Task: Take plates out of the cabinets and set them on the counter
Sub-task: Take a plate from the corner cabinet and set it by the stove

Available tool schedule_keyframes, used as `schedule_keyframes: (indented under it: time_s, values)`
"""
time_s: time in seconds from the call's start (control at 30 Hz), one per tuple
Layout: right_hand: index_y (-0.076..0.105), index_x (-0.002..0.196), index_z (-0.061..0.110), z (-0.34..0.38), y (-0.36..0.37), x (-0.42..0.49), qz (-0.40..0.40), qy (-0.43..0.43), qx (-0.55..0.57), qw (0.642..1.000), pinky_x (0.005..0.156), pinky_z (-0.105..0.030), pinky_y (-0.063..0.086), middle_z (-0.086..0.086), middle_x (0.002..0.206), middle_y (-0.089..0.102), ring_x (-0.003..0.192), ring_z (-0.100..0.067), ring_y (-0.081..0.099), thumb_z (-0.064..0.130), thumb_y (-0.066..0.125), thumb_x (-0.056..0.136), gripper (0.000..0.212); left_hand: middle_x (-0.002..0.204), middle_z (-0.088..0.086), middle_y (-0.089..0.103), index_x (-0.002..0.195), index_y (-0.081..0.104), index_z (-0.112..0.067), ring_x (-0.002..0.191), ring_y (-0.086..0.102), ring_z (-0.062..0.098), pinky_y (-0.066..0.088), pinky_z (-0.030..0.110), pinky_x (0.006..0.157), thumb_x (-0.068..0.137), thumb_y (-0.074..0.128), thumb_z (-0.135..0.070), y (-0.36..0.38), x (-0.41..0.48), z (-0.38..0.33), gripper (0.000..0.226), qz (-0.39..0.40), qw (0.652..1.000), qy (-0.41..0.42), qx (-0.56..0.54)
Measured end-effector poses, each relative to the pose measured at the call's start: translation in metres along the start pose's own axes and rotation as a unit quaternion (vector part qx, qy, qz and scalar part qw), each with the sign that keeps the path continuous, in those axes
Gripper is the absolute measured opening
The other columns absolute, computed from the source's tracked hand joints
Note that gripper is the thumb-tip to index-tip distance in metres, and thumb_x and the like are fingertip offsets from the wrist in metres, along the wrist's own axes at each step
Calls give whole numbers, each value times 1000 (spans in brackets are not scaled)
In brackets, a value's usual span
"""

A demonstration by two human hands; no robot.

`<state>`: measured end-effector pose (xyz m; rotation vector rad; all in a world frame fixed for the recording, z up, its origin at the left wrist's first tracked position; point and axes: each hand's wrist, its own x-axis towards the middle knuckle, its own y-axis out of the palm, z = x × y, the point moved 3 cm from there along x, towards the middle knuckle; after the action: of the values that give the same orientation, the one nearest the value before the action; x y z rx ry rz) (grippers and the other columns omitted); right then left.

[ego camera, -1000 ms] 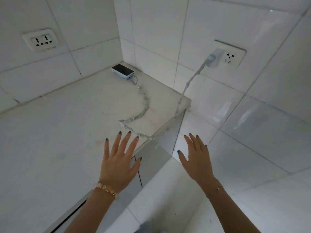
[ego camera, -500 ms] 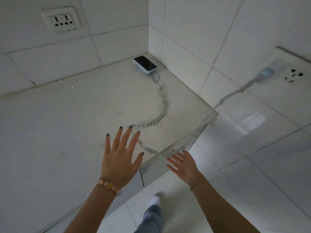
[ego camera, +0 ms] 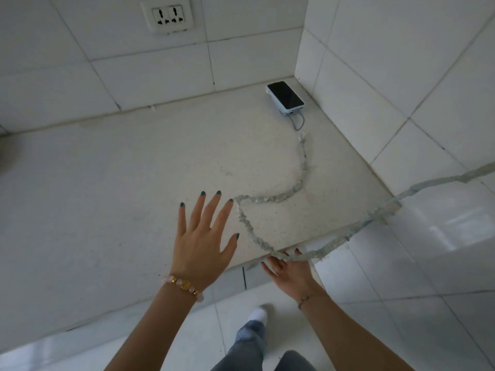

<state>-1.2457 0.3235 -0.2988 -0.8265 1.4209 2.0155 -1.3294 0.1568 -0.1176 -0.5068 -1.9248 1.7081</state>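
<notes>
The left hand [ego camera: 203, 245] is shown back up and palm down, with its fingers [ego camera: 197, 212] straight and fanned apart and the thumb spread to the right. Its wrist is straight, and the bare forearm enters from the lower edge. The right hand [ego camera: 290, 273] lies lower and to the right, back up. Its fingers are straight and point forward with the tips partly hidden, and the thumb angles left. The two forearms converge slightly.

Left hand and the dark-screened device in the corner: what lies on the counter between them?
In the head view, only a wrapped cable curves over the counter from beside the left hand towards the device.
</notes>
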Motion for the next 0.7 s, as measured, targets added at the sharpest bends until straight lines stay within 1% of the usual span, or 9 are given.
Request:
schedule_keyframes:
  time_s: [0.1,0.13,0.2,0.27,0.3,0.4,0.53,0.6,0.7]
  values:
    - [63,110,10,2,2,0,12,4,-12,1000,83,-44,52,-14,107,68,106,-30,61,34,48,94,33,143,15,44,136,47,-11,134,35,38,27,63,106,86,34,-45,-2,-13,-7,61,-5,1000,-22,14]
    - [63,110,7,3,2,0,10,6,-18,1000,84,-44,52,-15,108,67,105,-31,62,33,48,94,34,143,14,44,136,47,-11,134,35,38,27,63,106,86,34,-45,-3,-18,-11,61,-8,999,-32,16]
    - [58,115,1,4,0,-2,-10,19,-19,1000,89,-46,49,-19,119,61,108,-33,58,28,41,98,36,142,14,45,135,48,-11,134,36,38,27,63,106,86,34,-45,-6,-31,-20,61,-19,998,-53,18]
    - [48,127,-4,5,-6,-7,-35,41,-11,998,100,-49,41,-21,134,49,124,-35,47,27,30,101,44,142,15,45,135,48,-11,134,36,38,28,63,105,86,35,-44,-10,-47,-30,61,-31,997,-73,20]
    - [45,128,-3,6,-9,-11,-40,49,-17,998,104,-49,37,-19,139,45,130,-34,41,29,28,101,46,143,14,44,135,48,-11,134,36,38,28,63,105,86,35,-45,-11,-56,-37,61,-35,996,-81,20]
    - [39,136,0,6,-21,-29,-32,63,-34,997,106,-46,32,-17,146,39,136,-31,35,38,30,100,53,144,13,42,137,46,-12,136,33,37,25,60,108,86,38,-45,-12,-84,-59,61,-41,993,-107,21]
    - [27,145,3,8,-48,-58,-18,73,-56,996,109,-47,29,-16,151,31,139,-30,30,37,27,100,56,143,15,45,135,48,-11,134,35,38,24,62,106,82,51,-40,-11,-119,-93,60,-48,990,-127,26]
    - [26,146,3,11,-59,-70,0,75,-69,995,110,-47,28,-16,151,31,139,-31,31,36,27,101,56,142,15,45,135,48,-11,134,36,38,24,62,107,82,51,-40,-14,-134,-109,60,-51,989,-134,28]
    - [35,140,-1,16,-68,-85,-3,66,-87,994,108,-45,35,-20,139,43,126,-34,44,32,32,100,52,144,15,42,136,46,-11,136,33,37,21,60,109,84,52,-40,-19,-154,-128,60,-52,988,-142,32]
